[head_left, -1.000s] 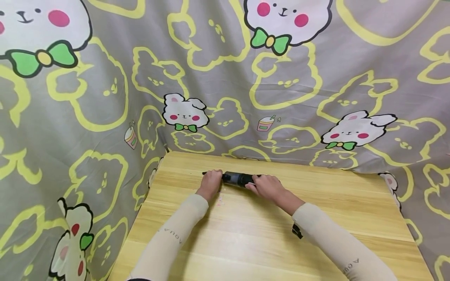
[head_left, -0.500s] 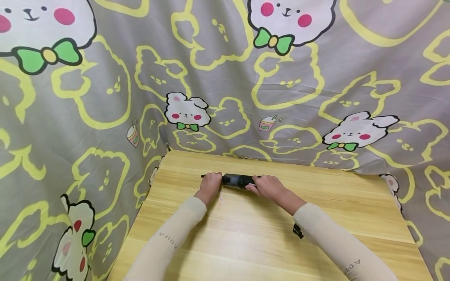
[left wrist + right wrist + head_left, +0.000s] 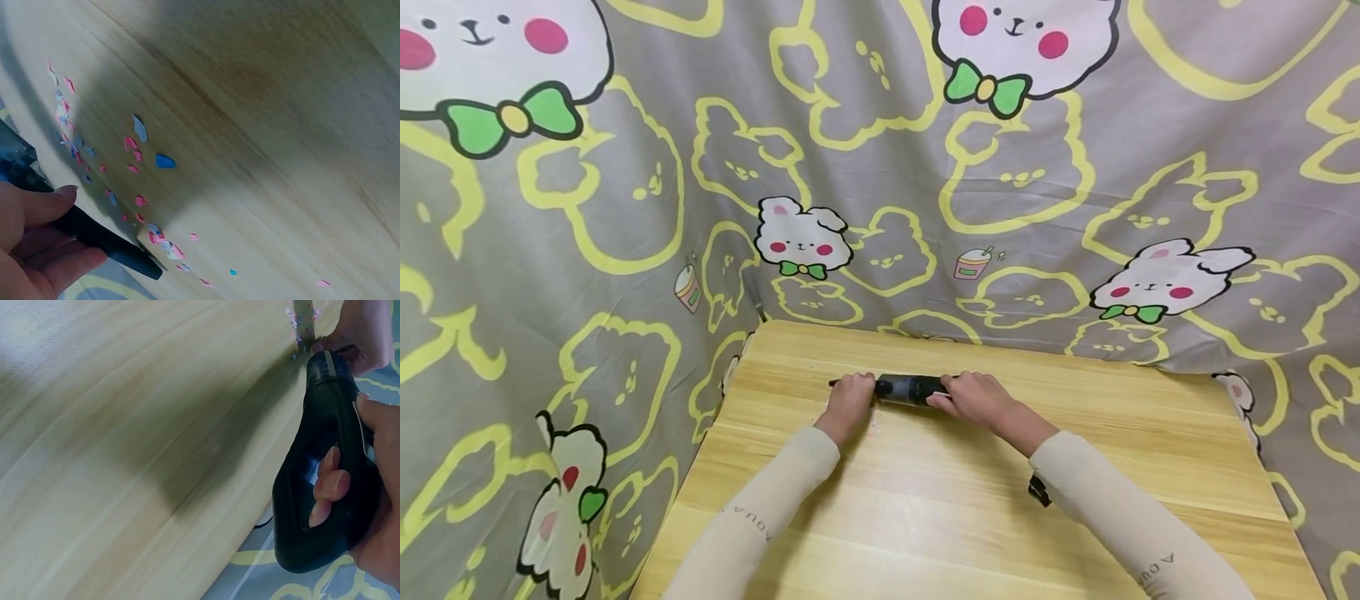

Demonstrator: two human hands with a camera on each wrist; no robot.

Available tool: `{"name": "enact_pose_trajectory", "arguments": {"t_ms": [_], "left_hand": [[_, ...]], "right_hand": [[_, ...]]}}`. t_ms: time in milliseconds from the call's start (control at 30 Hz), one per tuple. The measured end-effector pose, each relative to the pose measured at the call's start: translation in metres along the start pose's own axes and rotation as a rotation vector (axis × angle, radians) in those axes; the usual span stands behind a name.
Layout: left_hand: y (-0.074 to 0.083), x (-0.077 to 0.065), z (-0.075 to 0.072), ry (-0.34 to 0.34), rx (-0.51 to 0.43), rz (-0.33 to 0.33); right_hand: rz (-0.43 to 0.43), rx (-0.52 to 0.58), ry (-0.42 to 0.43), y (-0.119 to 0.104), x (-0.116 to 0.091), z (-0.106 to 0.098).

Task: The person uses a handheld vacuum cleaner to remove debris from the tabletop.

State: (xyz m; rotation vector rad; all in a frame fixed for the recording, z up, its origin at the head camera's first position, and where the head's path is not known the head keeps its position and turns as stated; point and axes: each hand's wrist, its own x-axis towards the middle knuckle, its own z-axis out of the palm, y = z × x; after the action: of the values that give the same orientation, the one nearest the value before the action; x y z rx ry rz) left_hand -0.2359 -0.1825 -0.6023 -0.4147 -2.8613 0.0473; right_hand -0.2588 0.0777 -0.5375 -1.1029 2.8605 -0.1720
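"What's the handheld vacuum cleaner (image 3: 328, 400) made of?"

"Hard moulded plastic by the look of it, smooth, with a soft, nearly matt finish."

"And its nozzle (image 3: 109, 240)?"

"The same sort of plastic, smooth and low in sheen. The dust cup (image 3: 897, 388) is see-through plastic, shinier than the rest."

"The tabletop (image 3: 910, 508)?"

"Wood-grain board, smooth and glossy enough to throw back a bright patch of light."

"And the scraps (image 3: 165, 161) on it?"

"Thin, like paper, mostly matt."

"What about the curtain (image 3: 880, 183)?"

"Printed cloth, smooth though creased, with a faint sheen; the sleeves (image 3: 1120, 500) are softer, matt fabric."
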Motion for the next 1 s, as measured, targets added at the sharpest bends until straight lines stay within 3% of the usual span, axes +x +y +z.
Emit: {"name": "enact_pose_trajectory", "arguments": {"t_ms": [433,733,1000], "left_hand": [[-0.017,-0.008,0.003,0.049,-0.018,-0.018],[-0.031,-0.012,0.005,0.103,-0.032,-0.034],[-0.039,-0.009,0.005,0.086,-0.034,-0.05]], "right_hand": [[-0.01,-0.063,-0.012,-0.015,0.014,-0.002],[-0.022,-0.11,0.036,-0.031,0.021,0.004],[-0.031,-0.148,0.087,-0.038,0.028,0.011]]}}
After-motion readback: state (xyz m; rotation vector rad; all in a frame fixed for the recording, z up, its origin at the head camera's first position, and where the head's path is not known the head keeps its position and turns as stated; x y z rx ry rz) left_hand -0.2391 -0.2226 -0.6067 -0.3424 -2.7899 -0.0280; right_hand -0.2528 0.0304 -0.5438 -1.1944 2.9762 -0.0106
